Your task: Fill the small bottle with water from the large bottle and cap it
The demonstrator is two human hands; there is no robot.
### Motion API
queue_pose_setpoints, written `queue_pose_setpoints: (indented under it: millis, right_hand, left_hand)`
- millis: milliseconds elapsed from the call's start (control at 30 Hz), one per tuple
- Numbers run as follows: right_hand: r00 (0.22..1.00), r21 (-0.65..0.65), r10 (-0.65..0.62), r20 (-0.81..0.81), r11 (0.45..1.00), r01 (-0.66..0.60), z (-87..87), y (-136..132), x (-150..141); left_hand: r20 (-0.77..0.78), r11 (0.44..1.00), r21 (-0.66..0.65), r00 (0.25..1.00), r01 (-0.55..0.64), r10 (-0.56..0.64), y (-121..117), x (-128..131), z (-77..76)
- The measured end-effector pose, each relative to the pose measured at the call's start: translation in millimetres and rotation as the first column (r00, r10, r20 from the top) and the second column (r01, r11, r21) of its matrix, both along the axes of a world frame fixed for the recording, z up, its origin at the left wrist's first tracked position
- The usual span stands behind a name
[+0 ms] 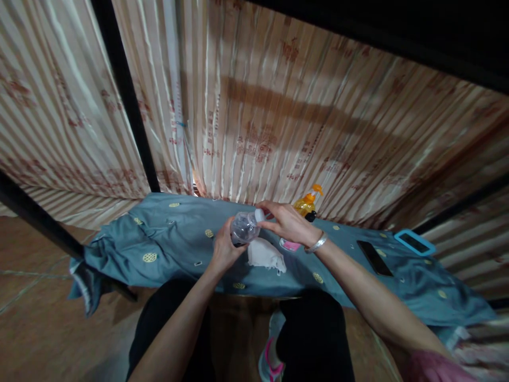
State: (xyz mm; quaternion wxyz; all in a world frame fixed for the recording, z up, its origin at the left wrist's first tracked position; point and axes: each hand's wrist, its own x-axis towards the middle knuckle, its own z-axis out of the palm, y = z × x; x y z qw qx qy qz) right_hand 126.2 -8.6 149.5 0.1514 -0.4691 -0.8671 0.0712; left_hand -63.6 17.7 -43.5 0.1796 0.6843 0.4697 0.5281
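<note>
My left hand [225,249] is wrapped around a small clear plastic bottle [243,227], held tilted above a surface covered by a blue-grey patterned cloth [170,244]. My right hand [286,222], with a silver bangle at the wrist, pinches the bottle's white cap [259,215]. Just below the hands a crumpled white cloth [265,254] lies on the blue-grey cloth. A small pink object [290,245] sits under my right wrist.
An orange-capped yellow bottle [307,204] stands behind my right hand by the striped curtain [278,116]. A black phone [374,257] and a blue-cased device [413,242] lie to the right. Black frame bars [127,101] cross at left. My knees and a pink-soled shoe [270,355] are below.
</note>
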Motion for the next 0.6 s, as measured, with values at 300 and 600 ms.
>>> queue_pose_setpoints:
  millis: [300, 600]
  right_hand:
    - [0.966, 0.036, 0.142, 0.218, 0.988, -0.153, 14.7, -3.2, -0.1]
    - [0.967, -0.018, 0.073, 0.245, 0.997, -0.071, 15.7, -1.2, -2.4]
  left_hand:
    - [-0.053, 0.998, 0.054, 0.998, 0.043, -0.040, 0.2, 3.7, -1.8]
    - [-0.051, 0.997, 0.073, 0.998, 0.034, -0.030, -0.8, 6.7, -5.3]
